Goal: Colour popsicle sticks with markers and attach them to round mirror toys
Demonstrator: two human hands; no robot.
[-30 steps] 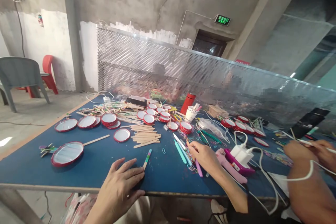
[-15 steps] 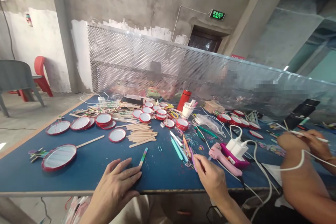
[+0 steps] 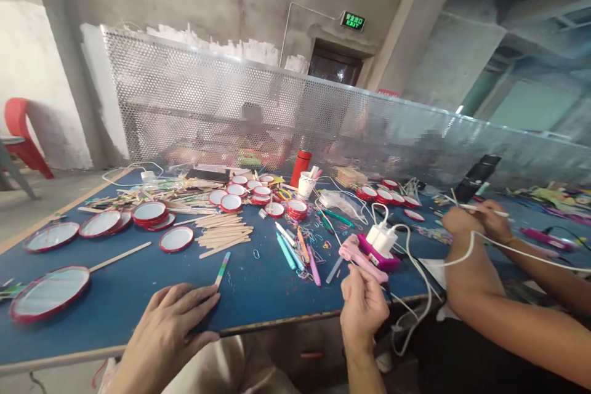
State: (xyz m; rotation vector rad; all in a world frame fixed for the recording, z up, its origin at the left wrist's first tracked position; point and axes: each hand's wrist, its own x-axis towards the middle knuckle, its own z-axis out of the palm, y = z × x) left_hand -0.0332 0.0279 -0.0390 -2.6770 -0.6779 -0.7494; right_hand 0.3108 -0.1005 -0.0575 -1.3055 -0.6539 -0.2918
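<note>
My left hand [image 3: 175,323] lies on the blue table with its fingers stretched out and the thumb apart. Its fingertips touch and cover the lower end of a craft stick [image 3: 223,268] painted in green and other coloured bands. My right hand [image 3: 364,301] is curled closed at the table's front edge, right by the handle of a pink glue gun [image 3: 362,258]. Whatever its fingers hold, if anything, is hidden. Left of it lie a translucent glue stick [image 3: 334,270], a purple marker [image 3: 314,266] and several other markers [image 3: 286,250].
Plain craft sticks [image 3: 224,233] and red-rimmed round discs [image 3: 175,238] cover the middle and left. A purple power strip [image 3: 390,261] with white chargers [image 3: 381,237] and loose cables stands at right. Beside it, a co-worker's forearms [image 3: 475,265] reach over the table. A red bottle [image 3: 301,168] stands behind.
The purple marker has left my right hand and lies with the others. That hand has moved right to the glue gun. The view has swung right; my left hand stays at the painted stick.
</note>
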